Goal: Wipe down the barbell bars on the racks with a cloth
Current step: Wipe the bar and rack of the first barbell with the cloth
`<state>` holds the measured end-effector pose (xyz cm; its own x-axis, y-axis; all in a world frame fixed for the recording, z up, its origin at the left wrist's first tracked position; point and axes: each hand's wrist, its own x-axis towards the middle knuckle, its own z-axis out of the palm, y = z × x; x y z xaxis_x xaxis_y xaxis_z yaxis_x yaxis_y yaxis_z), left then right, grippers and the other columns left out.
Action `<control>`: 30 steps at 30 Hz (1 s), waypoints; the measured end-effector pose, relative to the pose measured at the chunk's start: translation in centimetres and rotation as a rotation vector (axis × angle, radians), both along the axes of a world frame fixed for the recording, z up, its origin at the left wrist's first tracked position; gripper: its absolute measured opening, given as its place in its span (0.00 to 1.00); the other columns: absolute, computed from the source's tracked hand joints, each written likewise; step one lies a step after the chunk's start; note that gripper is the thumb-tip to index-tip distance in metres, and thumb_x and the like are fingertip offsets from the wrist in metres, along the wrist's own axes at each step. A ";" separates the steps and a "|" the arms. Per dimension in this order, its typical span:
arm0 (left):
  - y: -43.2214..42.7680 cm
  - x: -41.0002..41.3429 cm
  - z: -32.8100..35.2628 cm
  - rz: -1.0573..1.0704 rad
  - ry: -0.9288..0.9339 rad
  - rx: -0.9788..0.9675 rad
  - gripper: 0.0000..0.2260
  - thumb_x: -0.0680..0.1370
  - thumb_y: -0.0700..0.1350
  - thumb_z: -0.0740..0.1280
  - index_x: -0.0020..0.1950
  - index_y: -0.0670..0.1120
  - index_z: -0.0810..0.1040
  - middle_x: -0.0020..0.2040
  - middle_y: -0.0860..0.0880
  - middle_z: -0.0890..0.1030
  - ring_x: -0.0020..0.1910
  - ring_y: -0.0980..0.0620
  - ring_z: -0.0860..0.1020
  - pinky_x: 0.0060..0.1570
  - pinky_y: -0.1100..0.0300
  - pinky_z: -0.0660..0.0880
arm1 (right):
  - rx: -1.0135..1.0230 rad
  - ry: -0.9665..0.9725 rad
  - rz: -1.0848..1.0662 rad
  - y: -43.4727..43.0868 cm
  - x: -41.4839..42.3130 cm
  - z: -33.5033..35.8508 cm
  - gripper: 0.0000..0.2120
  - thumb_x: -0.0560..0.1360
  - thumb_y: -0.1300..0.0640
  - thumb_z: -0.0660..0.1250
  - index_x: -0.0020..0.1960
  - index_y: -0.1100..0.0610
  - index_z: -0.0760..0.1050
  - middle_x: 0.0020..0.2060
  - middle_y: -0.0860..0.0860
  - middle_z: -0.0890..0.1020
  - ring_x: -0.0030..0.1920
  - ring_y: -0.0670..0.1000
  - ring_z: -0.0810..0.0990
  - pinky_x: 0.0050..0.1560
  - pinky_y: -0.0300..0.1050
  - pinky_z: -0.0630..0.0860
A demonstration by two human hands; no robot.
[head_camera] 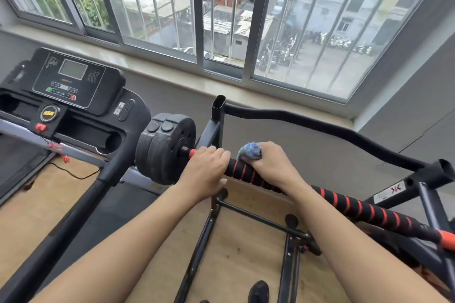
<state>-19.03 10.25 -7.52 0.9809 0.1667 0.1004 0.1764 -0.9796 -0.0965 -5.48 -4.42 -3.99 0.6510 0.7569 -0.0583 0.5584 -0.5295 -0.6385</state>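
Observation:
A barbell bar (pixel 349 204) with a black grip and red spiral stripes lies across a black rack (pixel 216 135), running from centre left down to the right edge. Black weight plates (pixel 162 150) sit on its left end. My left hand (pixel 206 167) grips the bar just right of the plates, near the rack's upright. My right hand (pixel 268 162) holds a crumpled blue cloth (pixel 250 151) wrapped onto the bar, a little to the right of my left hand. The cloth shows above my fingers.
A black treadmill (pixel 73 96) stands at the left, its handlebar close to the weight plates. A barred window (pixel 221 15) fills the wall ahead. The rack's curved rear bar (pixel 320 128) runs behind the barbell. Wooden floor (pixel 241 253) lies below, with a shoe tip (pixel 258 290).

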 end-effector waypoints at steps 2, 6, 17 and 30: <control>-0.2 0.6 -0.5 0.041 -0.075 -0.014 0.17 0.62 0.50 0.79 0.39 0.48 0.71 0.35 0.49 0.77 0.34 0.44 0.76 0.37 0.52 0.71 | 0.034 -0.011 0.032 -0.2 -0.4 0.2 0.10 0.77 0.57 0.69 0.38 0.57 0.77 0.34 0.51 0.80 0.35 0.51 0.77 0.40 0.52 0.75; -0.3 1.7 -0.5 0.052 -0.147 0.007 0.11 0.63 0.45 0.77 0.32 0.50 0.74 0.28 0.50 0.78 0.27 0.44 0.76 0.31 0.56 0.69 | 0.036 -0.136 0.106 -0.2 -1.3 0.3 0.08 0.74 0.64 0.65 0.38 0.56 0.75 0.38 0.49 0.77 0.42 0.51 0.75 0.42 0.53 0.75; 1.0 3.1 3.0 -0.002 0.294 -0.223 0.12 0.71 0.58 0.68 0.37 0.49 0.76 0.33 0.52 0.79 0.32 0.49 0.78 0.38 0.55 0.79 | 0.018 -0.101 0.124 -0.3 -2.1 0.9 0.16 0.72 0.71 0.61 0.50 0.57 0.82 0.46 0.50 0.79 0.50 0.52 0.75 0.52 0.54 0.77; -0.8 1.6 -0.5 0.037 -0.098 -0.007 0.09 0.69 0.49 0.69 0.34 0.50 0.71 0.27 0.53 0.73 0.26 0.47 0.72 0.30 0.58 0.63 | -0.018 -0.142 0.135 -0.1 -2.5 0.5 0.12 0.71 0.69 0.60 0.42 0.55 0.76 0.42 0.49 0.76 0.47 0.52 0.72 0.47 0.55 0.77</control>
<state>-17.41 9.47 -8.02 0.9596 0.2035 0.1941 0.2205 -0.9729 -0.0702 -8.00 -4.51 -3.45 0.5463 0.8375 0.0128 0.7089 -0.4542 -0.5396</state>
